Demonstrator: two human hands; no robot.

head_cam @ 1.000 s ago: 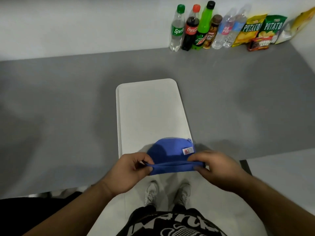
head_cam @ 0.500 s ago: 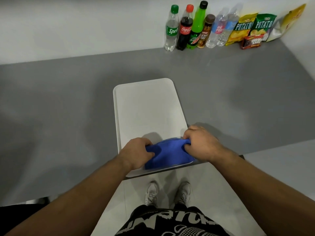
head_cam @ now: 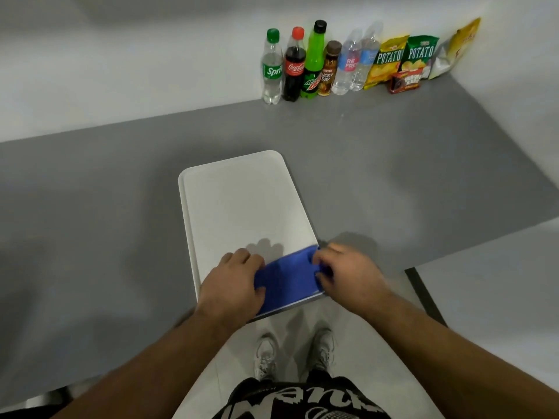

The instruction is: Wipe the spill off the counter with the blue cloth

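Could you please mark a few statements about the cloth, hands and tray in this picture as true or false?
1. The blue cloth lies on the near end of the white tray. True.
2. Only the right hand touches the cloth. False: the left hand rests on it too.
3. The bottles stand on the tray. False: the Sprite bottle and the others stand at the wall on the grey counter.
4. The far part of the tray is bare. True.
5. The cloth is bunched into a ball. False: it lies flat.
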